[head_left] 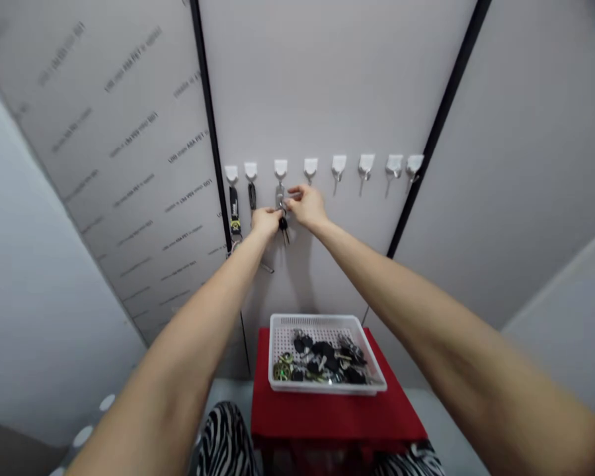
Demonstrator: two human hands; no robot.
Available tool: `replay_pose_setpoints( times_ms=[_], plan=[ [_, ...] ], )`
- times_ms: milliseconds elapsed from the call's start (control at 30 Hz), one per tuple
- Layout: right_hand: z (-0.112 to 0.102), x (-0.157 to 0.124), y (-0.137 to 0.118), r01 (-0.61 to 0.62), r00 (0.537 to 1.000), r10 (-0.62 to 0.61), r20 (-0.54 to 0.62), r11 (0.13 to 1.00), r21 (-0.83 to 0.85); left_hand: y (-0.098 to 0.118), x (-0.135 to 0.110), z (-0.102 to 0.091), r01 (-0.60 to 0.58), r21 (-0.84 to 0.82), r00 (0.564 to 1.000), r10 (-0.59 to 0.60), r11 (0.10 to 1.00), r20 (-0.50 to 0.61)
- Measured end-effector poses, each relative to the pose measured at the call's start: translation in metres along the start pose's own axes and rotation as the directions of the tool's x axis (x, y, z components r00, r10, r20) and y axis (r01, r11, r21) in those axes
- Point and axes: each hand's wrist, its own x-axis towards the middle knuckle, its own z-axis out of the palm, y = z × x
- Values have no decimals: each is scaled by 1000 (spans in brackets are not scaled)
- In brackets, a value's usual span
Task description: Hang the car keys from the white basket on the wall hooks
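Observation:
A keychain with a metal fob (280, 195) hangs from the third wall hook (280, 168) from the left. Below the fob are dark-headed keys (284, 228). My left hand (266, 222) pinches the keychain near its ring, just above the keys. Close on the other side is my right hand (307, 206), its thumb and curved fingers apart beside the fob. Whether its thumb touches the ring I cannot tell. Left of my hands, a key strap with a black and yellow tag (235, 215) and a dark looped strap (252, 195) hang from the first two hooks.
More white hooks (365, 165) run rightward along the panel wall. Below, a white plastic basket (327, 390) holding several keys and keychains stands on a red stool (337, 420). Dark vertical strips (208, 99) divide the wall panels. My knees, in zebra-patterned cloth (227, 439), flank the stool.

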Motion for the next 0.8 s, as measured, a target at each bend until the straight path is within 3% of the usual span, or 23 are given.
replay_pose_setpoints(
  times_ms=[100, 233, 333, 433, 500, 600, 700, 800],
  plan=[
    [-10, -23, 17, 34, 996, -35, 84, 999, 7, -13, -14, -7, -21, 75, 1000, 21, 997, 4],
    [-27, -84, 53, -13, 952, 23, 307, 999, -37, -41, -52, -23, -68, 145, 997, 62, 987, 41],
    [-37, -139, 89, -86, 826, 138, 546, 989, -120, -72, -91, -29, -61, 205, 985, 26, 977, 169],
    [-49, -182, 122, -97, 722, 239, 649, 964, -247, -106, -130, -26, -47, 346, 945, -71, 937, 320],
    [-58, -199, 135, -61, 709, 275, 649, 941, -332, -125, -152, -21, -110, 453, 900, -105, 885, 424],
    [-72, -210, 143, 41, 733, 286, 617, 887, -461, -141, -173, -13, -306, 567, 830, -77, 765, 553],
    [-80, -214, 142, 147, 735, 277, 619, 826, -544, -146, -179, -4, -461, 645, 779, -70, 610, 623],
    [-82, -216, 140, 250, 717, 271, 643, 761, -599, -145, -179, 2, -528, 677, 743, -108, 513, 661]
  ],
)
